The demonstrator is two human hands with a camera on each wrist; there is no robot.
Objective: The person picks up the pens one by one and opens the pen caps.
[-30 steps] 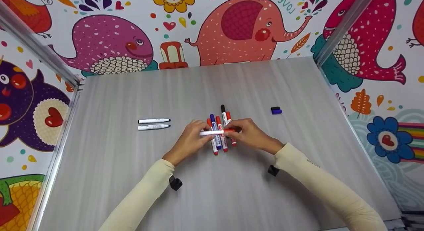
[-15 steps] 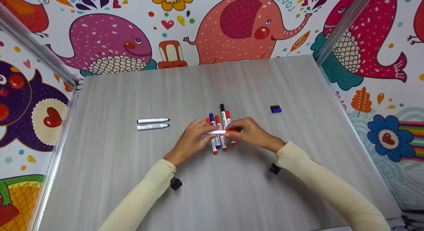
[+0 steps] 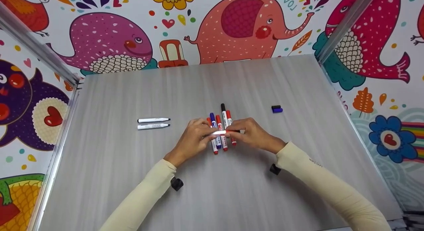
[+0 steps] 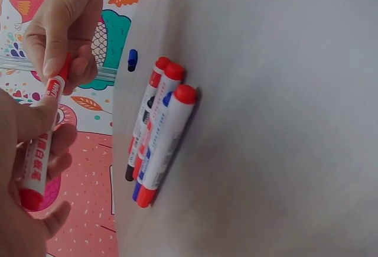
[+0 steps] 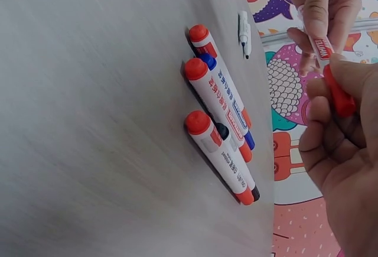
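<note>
White marker [image 4: 36, 165], red cap [image 5: 341, 96]

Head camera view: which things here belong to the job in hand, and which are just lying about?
In the job:
- red-and-white marker, held by both hands
- left hand
- right hand

Lying about, untouched, though possibly part of the same work:
- five capped markers
- two uncapped markers
- black cap
- blue cap

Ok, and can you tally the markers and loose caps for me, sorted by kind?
Held red-capped marker: 1
Red-capped markers on the table: 3
Blue-capped marker: 1
Black-capped marker: 1
Uncapped markers: 2
Loose black cap: 1
Loose blue cap: 1
Total: 10
</note>
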